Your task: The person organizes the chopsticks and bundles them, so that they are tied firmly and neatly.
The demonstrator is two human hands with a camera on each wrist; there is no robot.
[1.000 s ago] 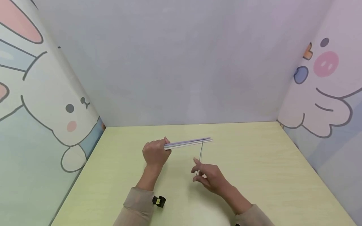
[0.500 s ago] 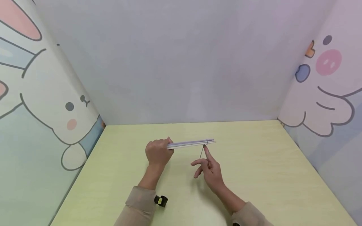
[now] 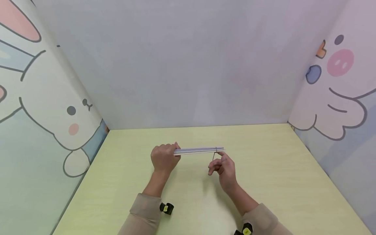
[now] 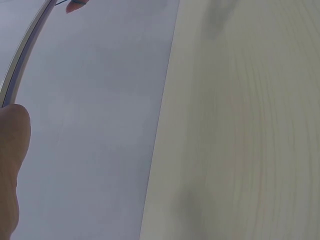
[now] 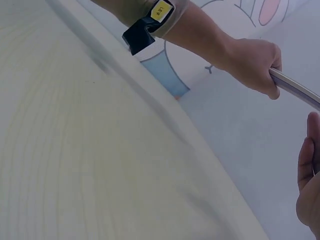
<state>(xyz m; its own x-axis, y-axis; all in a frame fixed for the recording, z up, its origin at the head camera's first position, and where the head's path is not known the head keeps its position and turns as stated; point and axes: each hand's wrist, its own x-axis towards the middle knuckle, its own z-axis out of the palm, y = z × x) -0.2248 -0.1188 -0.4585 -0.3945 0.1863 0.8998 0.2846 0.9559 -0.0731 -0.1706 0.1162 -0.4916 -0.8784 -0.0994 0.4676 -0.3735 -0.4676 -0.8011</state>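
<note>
Several thin sticks [image 3: 196, 151], purple and white, lie side by side in the fist of my left hand [image 3: 163, 159]. They point right, nearly level, above the table. A thin dark loop like a rubber band [image 3: 213, 157] goes round them near their right ends and stretches down to my right hand [image 3: 227, 171]. The right index fingertip is at the band by the sticks, while the other fingers curl in around its lower part. In the left wrist view, part of the left hand [image 4: 11, 155] and the sticks [image 4: 24, 57] show. The right wrist view catches the right hand [image 5: 311, 157] below the sticks [image 5: 297, 91].
Beneath both hands is a pale yellow wood-grain table [image 3: 117, 182]. A plain grey wall [image 3: 188, 65] stands at its back edge, with cartoon-printed panels [image 3: 44, 107] at the sides. Black wrist devices [image 3: 166, 208] sit at the sleeves.
My right hand has come up and right to the sticks, drawing the band's stretched part shorter. The left hand keeps its grip and has shifted slightly right; the sticks are more level.
</note>
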